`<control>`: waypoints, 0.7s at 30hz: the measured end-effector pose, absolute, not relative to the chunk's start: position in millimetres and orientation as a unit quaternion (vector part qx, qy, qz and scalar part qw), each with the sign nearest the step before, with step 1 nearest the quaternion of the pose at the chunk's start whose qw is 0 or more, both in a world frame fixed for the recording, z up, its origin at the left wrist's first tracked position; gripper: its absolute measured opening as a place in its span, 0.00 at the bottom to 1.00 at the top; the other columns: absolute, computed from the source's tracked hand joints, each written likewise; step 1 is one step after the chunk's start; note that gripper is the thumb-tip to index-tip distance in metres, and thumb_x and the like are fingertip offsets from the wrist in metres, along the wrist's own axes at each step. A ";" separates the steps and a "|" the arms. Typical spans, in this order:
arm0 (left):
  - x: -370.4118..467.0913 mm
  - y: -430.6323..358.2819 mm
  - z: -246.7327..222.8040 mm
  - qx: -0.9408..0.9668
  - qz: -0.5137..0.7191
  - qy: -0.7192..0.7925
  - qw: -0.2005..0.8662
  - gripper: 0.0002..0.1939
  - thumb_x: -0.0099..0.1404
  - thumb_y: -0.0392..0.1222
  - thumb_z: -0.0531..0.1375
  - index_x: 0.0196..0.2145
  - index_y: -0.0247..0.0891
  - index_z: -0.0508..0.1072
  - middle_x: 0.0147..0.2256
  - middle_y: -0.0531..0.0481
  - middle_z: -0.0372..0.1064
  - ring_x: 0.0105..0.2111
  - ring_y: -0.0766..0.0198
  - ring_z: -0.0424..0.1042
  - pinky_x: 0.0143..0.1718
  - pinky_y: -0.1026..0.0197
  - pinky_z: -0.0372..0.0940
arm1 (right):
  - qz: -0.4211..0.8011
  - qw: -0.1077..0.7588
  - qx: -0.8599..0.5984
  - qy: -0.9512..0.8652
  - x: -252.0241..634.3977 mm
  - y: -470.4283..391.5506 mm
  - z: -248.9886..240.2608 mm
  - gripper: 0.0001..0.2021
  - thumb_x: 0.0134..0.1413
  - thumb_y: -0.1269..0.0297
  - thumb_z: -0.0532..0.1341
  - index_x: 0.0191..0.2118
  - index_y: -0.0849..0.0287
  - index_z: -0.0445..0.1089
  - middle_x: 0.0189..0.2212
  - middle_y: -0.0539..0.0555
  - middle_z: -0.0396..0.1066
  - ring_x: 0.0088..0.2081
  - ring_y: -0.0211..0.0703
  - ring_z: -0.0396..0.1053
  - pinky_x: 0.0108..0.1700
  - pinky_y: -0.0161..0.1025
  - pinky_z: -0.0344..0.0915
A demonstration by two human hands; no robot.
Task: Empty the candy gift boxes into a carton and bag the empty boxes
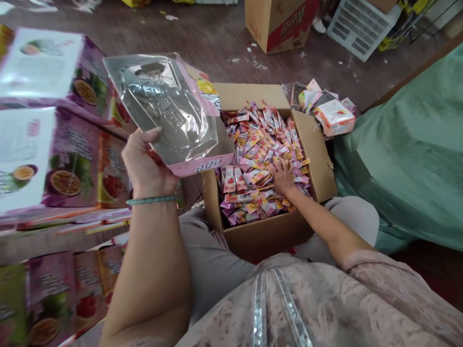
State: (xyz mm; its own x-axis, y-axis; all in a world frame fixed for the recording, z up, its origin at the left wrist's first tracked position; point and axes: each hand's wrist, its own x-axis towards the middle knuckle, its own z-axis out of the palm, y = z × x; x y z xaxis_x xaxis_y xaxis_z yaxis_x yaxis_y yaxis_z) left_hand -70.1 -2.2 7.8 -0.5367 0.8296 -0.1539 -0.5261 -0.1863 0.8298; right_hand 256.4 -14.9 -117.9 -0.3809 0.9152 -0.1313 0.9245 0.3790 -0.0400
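My left hand (pixel 150 161) is raised left of the carton, thumb and fingers closed on a pink printed display box (pixel 204 164). A shiny clear plastic tray (pixel 162 106) shows in the box's open side, tilted toward me. Between my knees stands an open cardboard carton (pixel 267 233), filled with small pink, orange and purple sachets (pixel 258 149). My right hand (pixel 282 177) lies on these sachets near the carton's right side, fingers spread and partly sunk among them. Whether a sachet is between those fingers is hard to see.
Stacked fruit-printed boxes (pixel 72 164) fill the left side, with more packs (pixel 50 299) below. Discarded packaging (pixel 334 115) lies beyond the carton's right flap. Green cloth (pixel 408 144) covers something at right. Farther off are a brown carton (pixel 278 24) and a white crate (pixel 361 26).
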 end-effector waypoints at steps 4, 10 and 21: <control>-67.8 0.4 6.2 0.173 0.736 0.473 0.452 0.17 0.45 0.41 0.66 0.35 0.37 0.74 0.39 0.51 0.74 0.41 0.59 0.73 0.44 0.56 0.74 | -0.042 0.044 0.482 0.874 245.2 11.7 -105.9 0.23 0.64 0.64 0.57 0.62 0.61 0.72 0.58 0.67 0.70 0.66 0.65 0.55 0.71 0.65 0.40; -64.6 -4.1 12.2 0.192 0.750 0.442 0.452 0.18 0.44 0.40 0.64 0.37 0.35 0.74 0.36 0.51 0.72 0.40 0.60 0.72 0.50 0.57 0.73 | -0.038 0.072 0.440 0.894 236.4 48.3 -53.5 0.22 0.61 0.73 0.55 0.58 0.70 0.73 0.46 0.71 0.76 0.57 0.65 0.64 0.63 0.62 0.51; -86.7 -17.3 11.7 0.166 0.759 0.465 0.425 0.24 0.42 0.39 0.60 0.40 0.34 0.68 0.37 0.51 0.66 0.35 0.64 0.68 0.51 0.52 0.73 | -0.086 0.100 0.544 0.829 179.8 -53.1 -79.0 0.39 0.61 0.43 0.65 0.71 0.59 0.61 0.73 0.72 0.52 0.73 0.77 0.43 0.69 0.81 0.34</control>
State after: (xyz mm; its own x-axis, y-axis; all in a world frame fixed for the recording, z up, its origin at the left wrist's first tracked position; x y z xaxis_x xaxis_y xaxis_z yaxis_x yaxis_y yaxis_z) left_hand -86.7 -17.3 11.7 -0.5842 0.7989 -0.1427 -0.4905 -0.2075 0.8463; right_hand 179.8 -53.1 -79.0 -0.3878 0.8845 -0.2594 0.9190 0.3928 -0.0344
